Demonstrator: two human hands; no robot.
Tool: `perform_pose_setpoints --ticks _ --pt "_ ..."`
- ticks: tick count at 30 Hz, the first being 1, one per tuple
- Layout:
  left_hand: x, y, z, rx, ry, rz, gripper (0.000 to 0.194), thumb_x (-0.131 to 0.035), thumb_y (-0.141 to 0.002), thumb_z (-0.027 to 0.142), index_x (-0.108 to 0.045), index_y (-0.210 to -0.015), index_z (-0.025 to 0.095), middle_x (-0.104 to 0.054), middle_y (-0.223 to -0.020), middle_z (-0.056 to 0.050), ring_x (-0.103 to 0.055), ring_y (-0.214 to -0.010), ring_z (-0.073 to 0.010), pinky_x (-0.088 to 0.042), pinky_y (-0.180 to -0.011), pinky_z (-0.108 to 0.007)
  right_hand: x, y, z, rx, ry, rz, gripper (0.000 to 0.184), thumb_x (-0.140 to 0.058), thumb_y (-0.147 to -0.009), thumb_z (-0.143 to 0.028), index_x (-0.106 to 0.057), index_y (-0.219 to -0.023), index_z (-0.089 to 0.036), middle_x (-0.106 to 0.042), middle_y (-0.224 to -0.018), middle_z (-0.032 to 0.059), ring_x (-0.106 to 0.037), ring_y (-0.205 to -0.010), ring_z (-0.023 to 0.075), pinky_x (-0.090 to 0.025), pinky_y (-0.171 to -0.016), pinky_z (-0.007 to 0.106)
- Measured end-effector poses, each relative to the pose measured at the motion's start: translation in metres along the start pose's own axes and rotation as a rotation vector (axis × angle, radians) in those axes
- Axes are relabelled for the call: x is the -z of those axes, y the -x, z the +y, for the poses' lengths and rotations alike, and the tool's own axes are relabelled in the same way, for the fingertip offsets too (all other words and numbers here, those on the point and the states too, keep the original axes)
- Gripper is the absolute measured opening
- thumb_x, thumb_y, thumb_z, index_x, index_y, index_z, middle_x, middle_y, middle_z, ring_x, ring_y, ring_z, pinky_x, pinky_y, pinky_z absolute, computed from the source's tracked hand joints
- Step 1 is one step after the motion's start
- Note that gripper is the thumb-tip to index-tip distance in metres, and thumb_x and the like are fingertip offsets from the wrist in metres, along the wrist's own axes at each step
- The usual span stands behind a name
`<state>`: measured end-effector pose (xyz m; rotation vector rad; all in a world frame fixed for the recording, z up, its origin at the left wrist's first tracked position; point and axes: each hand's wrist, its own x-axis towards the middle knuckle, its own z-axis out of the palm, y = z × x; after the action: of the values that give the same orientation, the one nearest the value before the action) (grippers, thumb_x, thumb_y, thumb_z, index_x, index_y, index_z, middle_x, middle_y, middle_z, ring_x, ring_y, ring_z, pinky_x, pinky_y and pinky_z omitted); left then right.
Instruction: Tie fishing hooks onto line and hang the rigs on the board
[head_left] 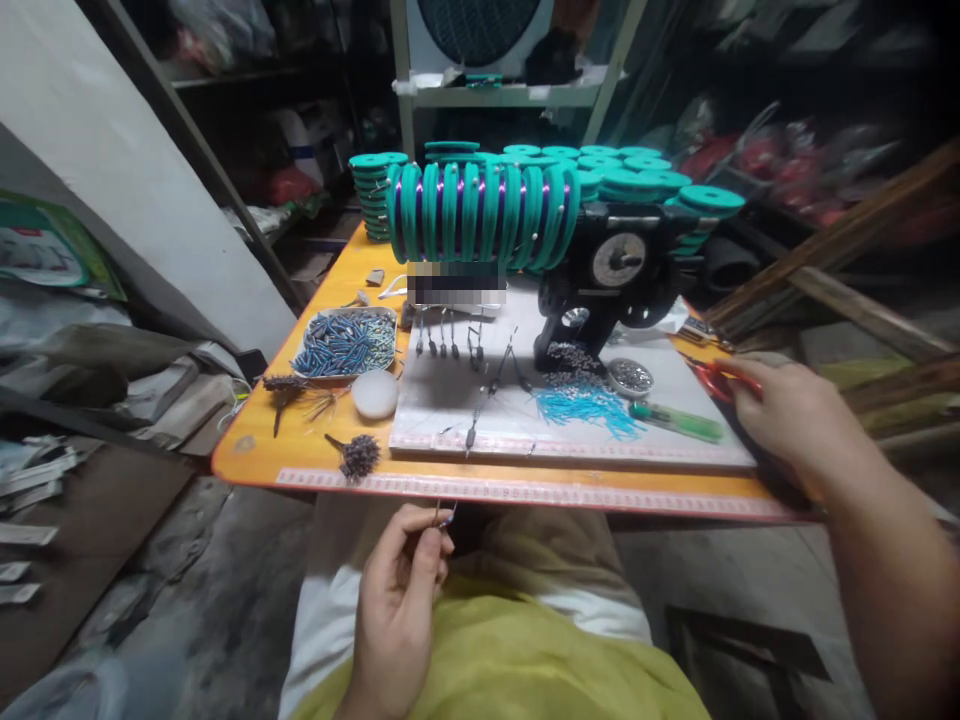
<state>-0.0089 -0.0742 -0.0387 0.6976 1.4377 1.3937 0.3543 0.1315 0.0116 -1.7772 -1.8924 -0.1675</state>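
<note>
My left hand (pixel 405 590) is closed in a pinch in front of the table edge, above my lap. Between its thumb and fingers is a small thin wire piece (pixel 452 518) with a blue bit on it; its exact kind is too small to make out. At the table's right side, my right hand (pixel 791 410) has its fingers closed round the orange handles of scissors (pixel 724 378), whose blades point away to the left. Wire pieces with dark, spring-like bodies (pixel 474 425) lie on the white board (pixel 427 420) ahead of my left hand.
Teal spools (pixel 480 215) on a black machine (pixel 592 270) rise over the board. Nearby are a tray of blue springs (pixel 345 342), a white round lid (pixel 375 395), a dark bundle (pixel 352 456), blue cut strands (pixel 589 405), a metal dish (pixel 631 376) and a green-handled tool (pixel 679 421).
</note>
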Motion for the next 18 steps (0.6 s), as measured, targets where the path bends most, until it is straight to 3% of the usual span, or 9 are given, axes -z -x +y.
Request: perform_pose_setpoints --ticks 2,3,5,8,9,11,14,16,18 --pt "0.000 -0.003 -0.002 -0.023 -0.041 0.008 0.037 -0.069 -0.079 0.050 -0.063 -0.098 0.019 -0.060 -0.070 0.003 -0.056 -0.062 -0.0034 -0.046 -0.055 -0.008 0.006 0.026 -0.040 -0.003 0.008 0.059 0.046 -0.043 -0.091 -0.036 -0.062 -0.128 -0.017 -0.056 -0.124 0.0074 -0.052 -0.118 0.0053 -0.042 -0.105 0.016" --pt "0.000 -0.003 -0.002 -0.032 -0.060 0.002 0.037 -0.068 -0.080 0.050 -0.062 -0.099 0.019 -0.060 -0.068 0.003 -0.057 -0.063 -0.0036 -0.048 -0.058 -0.008 0.009 0.041 -0.063 0.034 -0.012 0.082 0.045 -0.043 -0.092 -0.034 -0.057 -0.133 -0.023 -0.054 -0.128 0.0029 -0.050 -0.124 0.0032 -0.040 -0.112 0.014" --pt "-0.003 -0.002 0.001 -0.045 -0.080 -0.021 0.035 -0.064 -0.082 0.050 -0.057 -0.098 0.020 -0.061 -0.066 0.003 -0.059 -0.064 -0.0046 -0.050 -0.062 -0.009 0.013 0.072 -0.112 0.396 -0.214 0.066 0.040 -0.054 -0.087 -0.028 -0.058 -0.127 -0.023 -0.057 -0.123 -0.0009 -0.056 -0.108 -0.0057 -0.045 -0.097 0.003" --pt "-0.008 0.006 0.009 -0.046 -0.089 -0.026 0.034 -0.062 -0.083 0.052 -0.050 -0.096 0.023 -0.064 -0.073 0.002 -0.063 -0.071 -0.0061 -0.054 -0.068 -0.011 0.011 0.101 -0.177 0.635 -0.487 -0.207 0.056 -0.052 -0.088 -0.028 -0.042 -0.143 -0.021 -0.045 -0.138 0.0042 -0.055 -0.096 -0.0109 -0.048 -0.088 0.000" --pt "-0.009 0.008 0.012 -0.045 -0.102 -0.016 0.035 -0.062 -0.082 0.052 -0.050 -0.096 0.023 -0.065 -0.077 0.001 -0.064 -0.073 -0.0062 -0.055 -0.069 -0.011 0.008 0.105 -0.193 0.651 -0.555 -0.339 0.058 -0.050 -0.090 -0.032 -0.039 -0.146 -0.021 -0.043 -0.141 0.0056 -0.055 -0.096 -0.0115 -0.049 -0.088 -0.001" --pt "-0.007 0.011 0.016 -0.042 -0.146 -0.001 0.036 -0.064 -0.081 0.053 -0.052 -0.094 0.022 -0.065 -0.087 0.000 -0.064 -0.076 -0.0057 -0.055 -0.068 -0.010 0.000 0.105 -0.214 0.600 -0.694 -0.587 0.051 -0.045 -0.092 -0.039 -0.047 -0.140 -0.023 -0.048 -0.136 0.0038 -0.056 -0.098 -0.0117 -0.047 -0.090 -0.002" --pt "0.000 0.011 0.019 -0.049 -0.193 -0.017 0.035 -0.063 -0.081 0.054 -0.052 -0.090 0.022 -0.065 -0.091 -0.001 -0.062 -0.071 -0.0046 -0.052 -0.063 -0.009 -0.008 0.096 -0.226 0.478 -0.868 -0.866 0.039 -0.042 -0.092 -0.045 -0.066 -0.113 -0.021 -0.061 -0.108 -0.0004 -0.054 -0.091 -0.0127 -0.042 -0.081 -0.004" --pt "0.006 0.008 0.020 -0.051 -0.199 -0.047 0.033 -0.061 -0.082 0.053 -0.051 -0.087 0.022 -0.065 -0.085 0.000 -0.060 -0.068 -0.0045 -0.052 -0.063 -0.010 -0.009 0.093 -0.230 0.418 -0.929 -0.938 0.038 -0.044 -0.092 -0.045 -0.069 -0.098 -0.016 -0.062 -0.092 -0.0005 -0.051 -0.082 -0.0130 -0.037 -0.075 -0.004" --pt "0.010 0.005 0.022 -0.054 -0.184 -0.077 0.031 -0.060 -0.083 0.052 -0.051 -0.085 0.021 -0.063 -0.077 0.001 -0.059 -0.067 -0.0048 -0.051 -0.064 -0.010 -0.007 0.094 -0.234 0.364 -0.972 -0.914 0.036 -0.047 -0.091 -0.041 -0.069 -0.090 -0.012 -0.062 -0.084 0.0003 -0.048 -0.078 -0.0128 -0.035 -0.073 -0.005"
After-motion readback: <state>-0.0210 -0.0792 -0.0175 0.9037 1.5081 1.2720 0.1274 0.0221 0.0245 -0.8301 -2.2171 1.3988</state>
